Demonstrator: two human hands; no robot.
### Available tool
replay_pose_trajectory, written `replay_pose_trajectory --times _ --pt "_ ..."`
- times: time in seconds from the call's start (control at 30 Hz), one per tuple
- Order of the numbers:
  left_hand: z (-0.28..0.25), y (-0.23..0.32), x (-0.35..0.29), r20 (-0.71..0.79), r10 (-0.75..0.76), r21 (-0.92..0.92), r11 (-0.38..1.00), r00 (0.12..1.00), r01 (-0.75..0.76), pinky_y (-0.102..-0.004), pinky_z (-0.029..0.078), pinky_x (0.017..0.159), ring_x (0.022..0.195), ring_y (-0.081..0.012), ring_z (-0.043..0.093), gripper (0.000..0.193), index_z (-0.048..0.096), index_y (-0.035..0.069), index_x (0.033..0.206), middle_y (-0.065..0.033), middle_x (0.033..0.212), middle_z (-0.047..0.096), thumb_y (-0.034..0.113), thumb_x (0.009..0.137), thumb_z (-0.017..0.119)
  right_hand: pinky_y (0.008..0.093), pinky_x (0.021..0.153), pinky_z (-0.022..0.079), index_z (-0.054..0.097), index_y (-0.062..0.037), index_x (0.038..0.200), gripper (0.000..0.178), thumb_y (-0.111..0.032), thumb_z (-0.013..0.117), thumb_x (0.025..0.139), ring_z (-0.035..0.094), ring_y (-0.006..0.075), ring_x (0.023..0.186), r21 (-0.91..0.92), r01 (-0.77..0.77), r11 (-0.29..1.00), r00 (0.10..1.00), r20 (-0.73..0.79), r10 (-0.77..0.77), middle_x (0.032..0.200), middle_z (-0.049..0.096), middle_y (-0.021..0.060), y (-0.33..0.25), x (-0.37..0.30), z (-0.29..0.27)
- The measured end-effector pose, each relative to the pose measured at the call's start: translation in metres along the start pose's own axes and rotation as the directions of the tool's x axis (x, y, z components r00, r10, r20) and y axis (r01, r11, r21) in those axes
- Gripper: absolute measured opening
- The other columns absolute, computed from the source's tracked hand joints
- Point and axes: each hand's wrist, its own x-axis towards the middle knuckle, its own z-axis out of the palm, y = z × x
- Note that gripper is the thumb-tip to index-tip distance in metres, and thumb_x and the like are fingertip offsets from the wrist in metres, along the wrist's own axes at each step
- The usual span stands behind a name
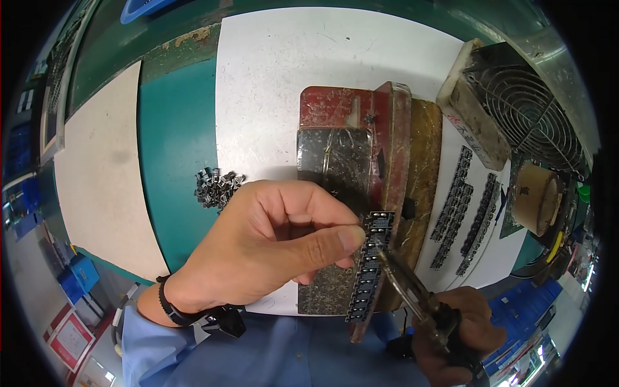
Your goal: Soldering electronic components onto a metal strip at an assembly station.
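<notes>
A narrow strip of small black circuit boards (367, 274) lies along the red-edged metal fixture (393, 138), slanting down toward me. At the strip's upper left edge, my left hand (271, 242) is closed, thumb and index finger pinched together. Whatever is between those fingertips is hidden. From the right, my right hand (461, 335) grips a soldering iron (416, 293), its tip at the strip just below my left thumb. Beyond my left hand sits a loose pile of small metal-and-black parts (218, 187).
A fan with a round wire guard (532, 109) stands at the far right. Several finished-looking board strips (454, 203) lie on the white sheet (258, 84) right of the fixture. Near them is a tan roll (535, 197). A beige board (103, 161) covers the left of the green mat (177, 122).
</notes>
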Motion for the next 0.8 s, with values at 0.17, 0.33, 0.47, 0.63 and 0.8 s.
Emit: replay_pose_trajectory --times 0.17,0.33,0.47,0.63,0.8 --pt "-0.002 -0.002 0.001 -0.004 0.017 -0.005 1.0 1.0 -0.017 -0.0152 0.041 0.048 0.064 -0.0032 0.055 0.011 0.062 0.001 0.09 -0.0021 0.075 0.063 0.01 0.084 0.061 0.0183 0.036 0.03 0.048 0.0103 0.102 0.048 -0.036 0.043 0.091 0.04 0.0058 0.043 0.134 0.184 0.974 0.744 -0.667 -0.049 0.062 0.051 0.0087 -0.019 0.017 0.043" --pt "0.007 -0.002 0.003 -0.086 0.052 -0.031 0.998 0.995 -0.055 -0.0175 0.035 0.041 0.047 -0.0059 0.047 0.01 0.06 -0.003 0.084 -0.0089 0.067 0.063 0.005 0.08 0.064 0.0188 0.035 0.029 0.046 0.0103 0.106 0.043 -0.031 0.041 0.093 0.038 0.0058 0.04 -0.141 0.298 0.944 0.342 -0.908 -0.244 0.056 0.049 0.0078 -0.021 0.047 0.062" --pt "0.006 -0.004 0.003 -0.102 0.051 -0.031 0.998 0.993 -0.054 -0.0175 0.035 0.041 0.046 -0.0058 0.047 0.009 0.06 -0.003 0.084 -0.0089 0.067 0.063 0.005 0.08 0.064 0.0184 0.035 0.029 0.046 0.0095 0.106 0.044 -0.032 0.041 0.093 0.036 0.0062 0.039 -0.258 0.246 0.934 0.254 -0.913 -0.319 0.053 0.046 0.0054 -0.019 0.046 0.059" --pt "0.01 -0.002 0.005 -0.103 0.04 -0.034 0.998 0.994 -0.044 -0.0175 0.035 0.041 0.046 -0.0059 0.047 0.009 0.06 -0.003 0.084 -0.0093 0.067 0.063 0.004 0.08 0.063 0.0205 0.042 0.034 0.046 0.007 0.107 0.045 -0.035 0.04 0.093 0.041 0.0093 0.045 -0.605 0.19 0.773 -0.048 -0.793 -0.608 0.058 0.048 0.0062 -0.014 0.049 0.056" --pt "0.01 -0.001 0.004 -0.065 0.048 -0.018 0.999 0.997 -0.049 -0.0169 0.035 0.042 0.048 -0.005 0.047 0.009 0.06 -0.001 0.083 -0.0072 0.067 0.062 0.006 0.081 0.063 0.0246 0.051 0.042 0.044 0.0035 0.107 0.045 -0.039 0.039 0.092 0.05 0.0142 0.057 -0.922 -0.143 0.361 -0.51 -0.244 -0.825 0.068 0.053 0.0096 0.001 0.072 0.049"
